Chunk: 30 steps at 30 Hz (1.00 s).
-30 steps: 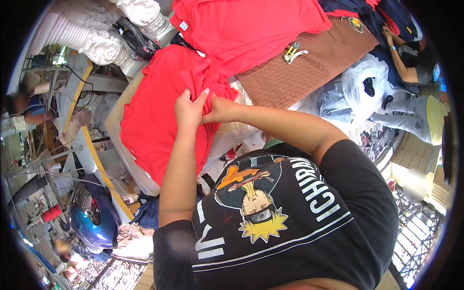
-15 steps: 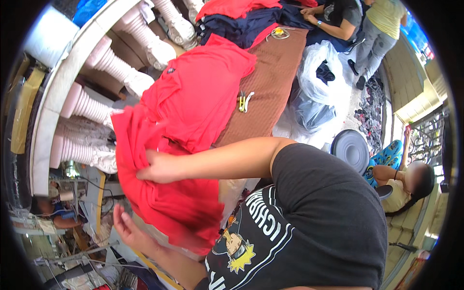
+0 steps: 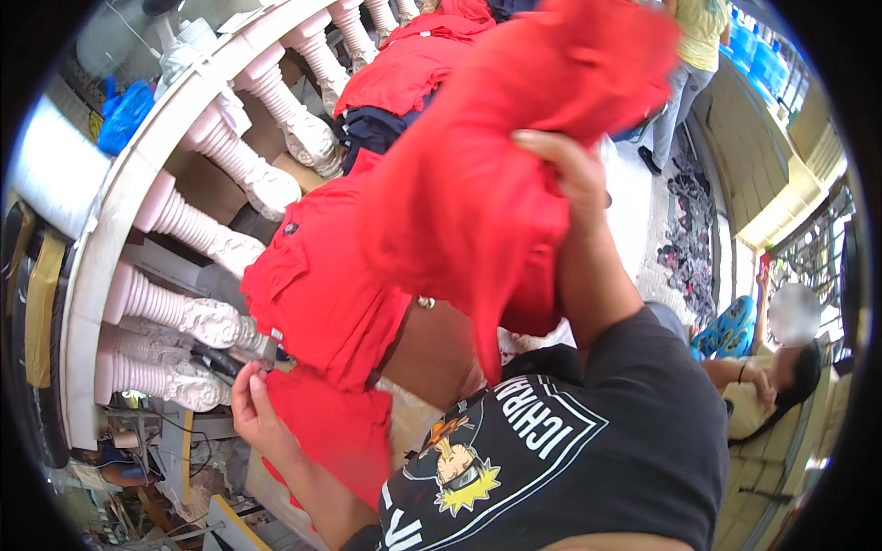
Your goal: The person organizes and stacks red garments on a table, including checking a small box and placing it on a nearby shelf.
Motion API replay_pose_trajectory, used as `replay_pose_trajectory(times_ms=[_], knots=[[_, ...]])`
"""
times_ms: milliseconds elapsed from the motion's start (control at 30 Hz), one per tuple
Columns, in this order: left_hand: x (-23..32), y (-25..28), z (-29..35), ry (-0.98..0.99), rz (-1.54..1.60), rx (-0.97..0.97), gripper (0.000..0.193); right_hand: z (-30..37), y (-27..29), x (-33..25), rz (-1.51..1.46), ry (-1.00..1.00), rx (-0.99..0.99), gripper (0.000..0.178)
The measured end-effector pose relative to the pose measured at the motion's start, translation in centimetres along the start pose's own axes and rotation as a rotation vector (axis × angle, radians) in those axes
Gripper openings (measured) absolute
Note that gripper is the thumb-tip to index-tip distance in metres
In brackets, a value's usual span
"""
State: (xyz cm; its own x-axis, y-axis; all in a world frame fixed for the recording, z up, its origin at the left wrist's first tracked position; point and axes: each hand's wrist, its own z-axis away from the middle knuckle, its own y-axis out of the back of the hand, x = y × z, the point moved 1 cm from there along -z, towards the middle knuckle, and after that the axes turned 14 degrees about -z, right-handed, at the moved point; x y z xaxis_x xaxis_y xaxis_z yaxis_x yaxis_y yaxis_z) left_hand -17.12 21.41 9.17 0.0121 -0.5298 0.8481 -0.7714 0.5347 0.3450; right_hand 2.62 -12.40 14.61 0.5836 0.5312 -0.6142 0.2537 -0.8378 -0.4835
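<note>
My right hand (image 3: pixel 568 170) grips a bunched red shirt (image 3: pixel 459 202) and holds it up in front of me, its far end blurred by motion. Below and left of it, more red shirts (image 3: pixel 331 266) lie spread in a pile, and some red cloth (image 3: pixel 340 432) hangs down at the near end. Close to that pile's left edge is my left hand (image 3: pixel 257 409), fingers loosely bent and apart, with nothing plainly held. A dark tool-like object (image 3: pixel 216 360) sits just beyond its fingertips; its kind is unclear.
White carved balusters (image 3: pixel 220 151) under a curved rail (image 3: pixel 138 184) line the left side. A brown cloth (image 3: pixel 436 349) covers the surface beneath the shirts. Red and navy clothes (image 3: pixel 377 129) lie farther off. One person (image 3: pixel 772 390) sits at right; another (image 3: pixel 684 73) stands at the back.
My right hand has lifted the red shirt off the pile and swung it up and to the right. My left hand has shifted slightly up and right. The view has turned somewhat.
</note>
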Motion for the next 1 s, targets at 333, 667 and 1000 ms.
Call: replay_pose_trajectory(times_ms=[333,667,1000], knots=[[3.6,-32.3,2.4,0.041,0.046,-1.148,0.045,-11.2,17.5,-0.2,0.553,0.432,0.031,0.019],[7.7,-37.1,0.1,0.427,0.645,-0.833,0.057,-17.5,1.6,8.4,0.134,0.306,-0.289,0.018],[-7.7,-7.4,-8.0,0.801,0.436,0.28,0.052,-10.7,-7.2,22.0,-0.582,-0.748,-0.185,0.019]])
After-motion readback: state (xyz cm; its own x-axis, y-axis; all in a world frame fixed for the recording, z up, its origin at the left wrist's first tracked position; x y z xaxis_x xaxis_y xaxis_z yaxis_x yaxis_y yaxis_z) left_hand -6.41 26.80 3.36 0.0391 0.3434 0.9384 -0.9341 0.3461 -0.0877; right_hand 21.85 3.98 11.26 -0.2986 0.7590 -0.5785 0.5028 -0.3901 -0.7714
